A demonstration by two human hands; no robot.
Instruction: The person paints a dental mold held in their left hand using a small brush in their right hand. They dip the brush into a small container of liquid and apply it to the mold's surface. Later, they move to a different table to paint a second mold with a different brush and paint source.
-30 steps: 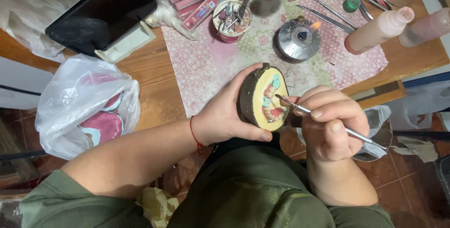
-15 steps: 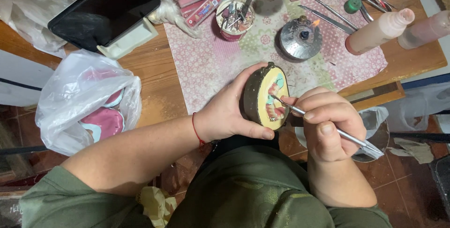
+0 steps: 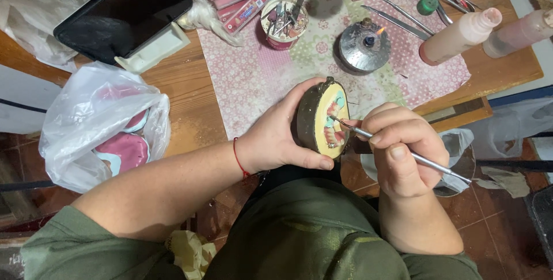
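Note:
My left hand (image 3: 282, 136) grips a round metal flask (image 3: 314, 120) on its side, its yellow plaster face turned toward my right hand. Pink wax and teeth show in the plaster (image 3: 333, 123). My right hand (image 3: 400, 145) pinches a thin metal carving tool (image 3: 403, 152) like a pen, its tip touching the pink part of the plaster face. Both hands hover at the near edge of the wooden table (image 3: 184, 113), above my lap.
A small lit metal burner (image 3: 364, 47) stands on the patterned mat (image 3: 265, 73). Behind it are a cup of tools (image 3: 283, 22), loose metal instruments (image 3: 400, 18) and two squeeze bottles (image 3: 461, 35). A tablet on a stand (image 3: 124, 12) and a plastic bag (image 3: 101, 124) sit left.
The flask and both hands stay in nearly the same place. The tool tip shifts slightly over the plaster face.

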